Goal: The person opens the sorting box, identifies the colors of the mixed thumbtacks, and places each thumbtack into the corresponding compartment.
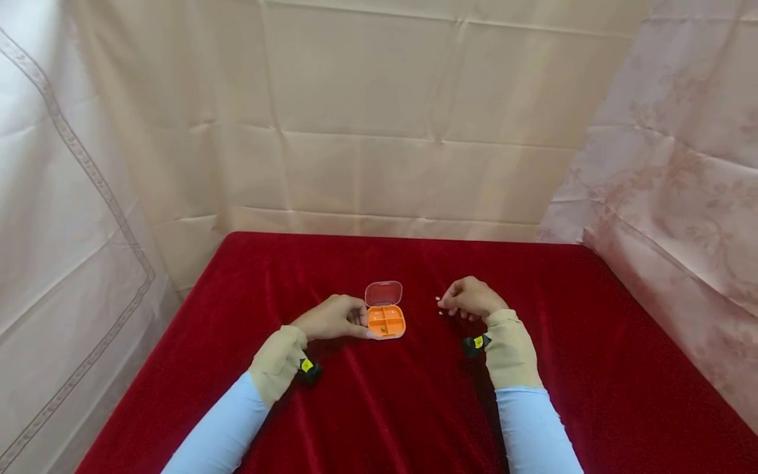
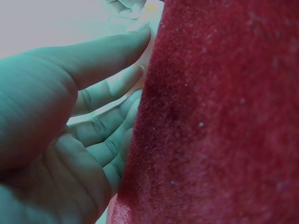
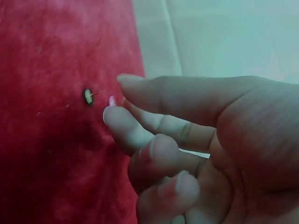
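A small orange pill box (image 1: 395, 324) with several compartments lies on the red cloth, its clear lid (image 1: 383, 293) raised at the back. A tiny greenish-gold item (image 1: 383, 330) sits in its front left compartment. My left hand (image 1: 334, 318) grips the box by its left side, thumb at the front corner. To the right, my right hand (image 1: 472, 297) hovers by two tiny pieces, its fingers bent and thumb apart from the fingertips. One piece is a dark-rimmed oval stud (image 3: 88, 96) with a thin pin; the other is a pinkish bit (image 3: 112, 101) beside the fingertips.
Red velvety cloth (image 1: 379, 408) covers the table. Beige fabric (image 1: 385, 131) hangs behind its far edge, with pale drapes on both sides. Each wrist wears a beige band with a small dark camera (image 1: 474, 346).
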Demonstrator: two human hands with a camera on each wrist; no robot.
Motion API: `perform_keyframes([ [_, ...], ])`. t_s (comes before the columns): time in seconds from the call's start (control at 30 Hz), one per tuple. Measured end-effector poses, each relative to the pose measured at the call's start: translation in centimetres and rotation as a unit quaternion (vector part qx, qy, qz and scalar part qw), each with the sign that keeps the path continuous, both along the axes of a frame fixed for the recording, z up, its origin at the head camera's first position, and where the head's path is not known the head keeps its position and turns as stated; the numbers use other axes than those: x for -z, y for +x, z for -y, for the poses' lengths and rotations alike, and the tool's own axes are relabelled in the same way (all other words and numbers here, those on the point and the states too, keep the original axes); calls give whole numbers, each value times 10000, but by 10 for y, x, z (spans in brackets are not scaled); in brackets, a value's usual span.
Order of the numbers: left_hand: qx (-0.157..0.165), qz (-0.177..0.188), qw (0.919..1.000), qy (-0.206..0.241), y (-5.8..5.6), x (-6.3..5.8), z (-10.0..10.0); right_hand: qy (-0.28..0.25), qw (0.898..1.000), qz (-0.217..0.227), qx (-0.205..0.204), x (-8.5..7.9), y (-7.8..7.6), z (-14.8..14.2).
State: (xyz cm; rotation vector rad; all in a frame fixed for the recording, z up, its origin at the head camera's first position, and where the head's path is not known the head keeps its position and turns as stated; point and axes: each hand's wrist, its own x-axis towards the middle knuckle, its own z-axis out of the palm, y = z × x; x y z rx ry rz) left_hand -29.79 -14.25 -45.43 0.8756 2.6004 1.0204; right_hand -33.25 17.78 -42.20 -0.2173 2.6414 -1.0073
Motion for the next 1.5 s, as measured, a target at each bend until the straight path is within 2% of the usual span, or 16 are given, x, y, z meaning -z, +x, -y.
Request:
perform_keyframes([
  [0.13,-40,-12,10000,51,1,0,1,90,9999,72,-100,5,-2,1],
  [0.33,-31,28,9999,123,1,0,1,-73,9999,113,93,12,-3,1],
  [0.47,-24,79,9999,87,1,-1,0,-853,9956,326,225,19,-6,-6],
  [0.57,-14,74,10000,53,0,0,0,-2162,9726,797,295,22,-10,-11],
  [0.63,-10,62,10000,41,0,-1,-1,-3353,9318,1351,321,22,-13,-14],
  [0.67,-9,56,10000,38,0,-1,-1,-3981,9015,1681,248,21,-13,-16],
  [0.73,3,37,10000,45,1,-2,0,-5064,8286,2386,12,18,-15,-19],
  [0.8,-4,27,10000,36,1,-2,0,-5776,7591,2988,-279,16,-15,-23],
  [0.83,-5,28,10000,36,1,-2,0,-6019,7287,3237,-441,14,-15,-24],
  [0.87,-7,32,10000,39,1,-1,0,-6194,7055,3395,-574,14,-15,-26],
  [0.93,0,43,10000,57,0,0,0,-6416,6744,3579,-740,15,-16,-28],
  [1.03,-24,62,10000,39,0,1,0,-6532,6556,3680,-905,16,-16,-29],
  [1.17,-39,40,10000,24,0,2,0,-6503,6559,3700,-1002,16,-16,-30],
  [1.23,-37,38,10000,20,0,2,0,-6381,6735,3592,-1010,15,-15,-30],
  [1.3,-35,46,10000,18,1,1,0,-6169,7048,3370,-954,14,-15,-29],
  [1.5,-26,59,10000,29,2,0,-1,-5140,8243,2312,-540,9,-12,-22],
])
